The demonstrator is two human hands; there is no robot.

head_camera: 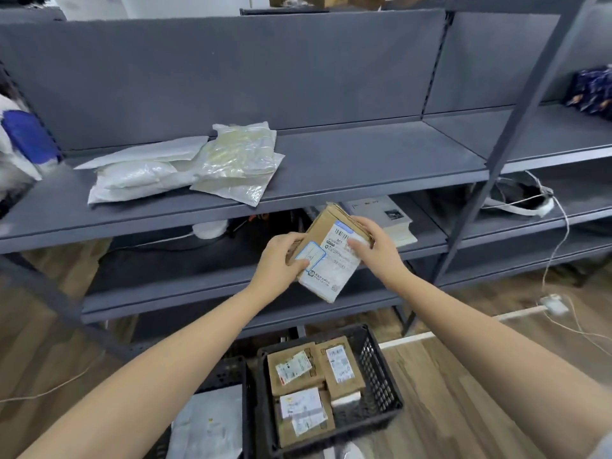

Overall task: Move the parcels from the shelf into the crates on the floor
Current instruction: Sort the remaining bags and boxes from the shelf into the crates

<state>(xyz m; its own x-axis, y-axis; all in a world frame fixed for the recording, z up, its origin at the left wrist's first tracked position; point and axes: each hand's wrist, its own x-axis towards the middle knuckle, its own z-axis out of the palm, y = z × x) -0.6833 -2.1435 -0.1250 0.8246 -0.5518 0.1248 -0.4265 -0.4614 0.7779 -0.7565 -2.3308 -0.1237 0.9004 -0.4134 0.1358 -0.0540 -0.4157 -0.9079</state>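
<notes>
I hold a small cardboard parcel [332, 251] with white shipping labels in both hands, in front of the shelf's lower levels and above the crates. My left hand [281, 258] grips its left edge. My right hand [372, 243] grips its right edge. Several white and clear plastic mailer bags [185, 167] lie on the grey shelf [364, 157] at upper left. On the floor below, a black crate [381, 369] holds three labelled cardboard parcels [314, 385]. A second black crate [228, 372] to its left holds a white mailer bag [208, 422].
A grey upright post [506, 140] stands right of the hands. Lower shelves hold a book [390, 217], cables and a white round object [208, 228]. Cords [559, 246] and a charger lie on the wooden floor at right. A dark patterned bag [592, 91] sits far right.
</notes>
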